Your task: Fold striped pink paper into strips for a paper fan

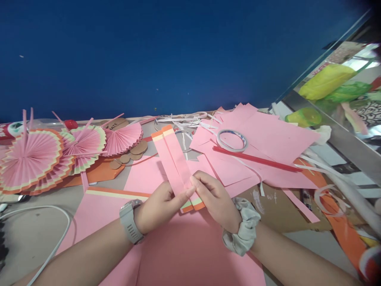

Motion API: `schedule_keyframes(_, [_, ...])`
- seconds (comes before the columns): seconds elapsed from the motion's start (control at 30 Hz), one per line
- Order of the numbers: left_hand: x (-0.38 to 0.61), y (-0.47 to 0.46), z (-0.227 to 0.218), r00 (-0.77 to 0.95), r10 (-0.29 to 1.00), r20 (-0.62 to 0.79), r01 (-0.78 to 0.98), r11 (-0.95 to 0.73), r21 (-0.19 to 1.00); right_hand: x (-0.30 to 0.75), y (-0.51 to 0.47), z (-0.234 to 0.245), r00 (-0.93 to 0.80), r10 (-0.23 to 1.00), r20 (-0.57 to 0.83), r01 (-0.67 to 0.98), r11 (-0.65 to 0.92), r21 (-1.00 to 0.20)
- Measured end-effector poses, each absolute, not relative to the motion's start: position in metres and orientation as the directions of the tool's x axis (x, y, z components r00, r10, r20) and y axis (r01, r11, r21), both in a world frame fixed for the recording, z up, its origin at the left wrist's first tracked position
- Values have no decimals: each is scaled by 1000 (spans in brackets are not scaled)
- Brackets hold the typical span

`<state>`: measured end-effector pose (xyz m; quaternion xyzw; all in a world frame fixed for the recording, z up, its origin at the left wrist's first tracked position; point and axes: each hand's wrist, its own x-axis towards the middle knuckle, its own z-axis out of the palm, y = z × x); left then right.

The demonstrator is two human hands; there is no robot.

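Note:
My left hand (166,202), with a grey watch on its wrist, grips a folded strip of pink paper (171,153) from the left, thumb on top. The strip has orange and cream bands at both ends and a crease along its length. My right hand (210,192), with a pale scrunchie on its wrist, pinches the strip's right edge, its fingertips beside my left thumb. Both hands are closed, and the fingers under the paper are hidden. Below them lie large pink sheets (202,250), one with an orange and cream border.
Pleated paper fans (32,157) stand at the left near cardboard discs (139,147). A tape roll (232,140) and a red strip (256,158) lie on stacked pink sheets (268,135). A white cable (67,222) curves at the left. A blue panel (166,55) rises behind.

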<state>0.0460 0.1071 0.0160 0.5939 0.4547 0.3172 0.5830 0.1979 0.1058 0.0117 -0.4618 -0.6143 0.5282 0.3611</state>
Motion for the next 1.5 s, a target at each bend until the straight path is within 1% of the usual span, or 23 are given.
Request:
schedule_keyframes(0.07, [45, 108, 15, 497, 851, -167, 212, 68, 975, 198, 106, 12, -300, 953, -47, 155, 0, -988])
schedule_keyframes(0.13, [44, 108, 14, 535, 826, -178, 248, 48, 968, 198, 106, 11, -283, 959, -32, 142, 9, -990])
schedule_keyframes(0.27, [43, 108, 13, 521, 834, -182, 296, 24, 955, 198, 106, 8, -251, 968, -24, 184, 23, -983])
schedule_keyframes(0.37, [44, 107, 13, 513, 840, -179, 302, 19, 953, 198, 105, 8, -251, 968, -18, 211, 37, -977])
schedule_keyframes(0.5, [45, 106, 16, 548, 815, -186, 288, 25, 957, 198, 105, 10, -244, 970, 14, 202, 65, -977])
schedule_keyframes(0.7, [44, 106, 16, 590, 782, -199, 277, 36, 960, 199, 109, 10, -244, 970, 0, 173, 44, -984])
schedule_keyframes(0.93, [43, 108, 14, 620, 751, -226, 280, 57, 958, 200, 111, 8, -215, 977, 15, 190, 57, -980])
schedule_keyframes(1.17, [43, 108, 14, 619, 750, -233, 275, 72, 959, 201, 111, 6, -201, 980, 3, 138, 32, -990])
schedule_keyframes(1.27, [43, 109, 12, 604, 768, -215, 247, 76, 966, 201, 112, 7, -240, 970, -24, 87, -4, -996])
schedule_keyframes(1.4, [44, 109, 9, 545, 819, -183, 191, 92, 977, 199, 110, 10, -385, 923, -9, -44, -28, -999])
schedule_keyframes(1.5, [44, 107, 7, 516, 840, -169, 148, 108, 983, 198, 107, 10, -458, 889, -2, -102, -55, -993])
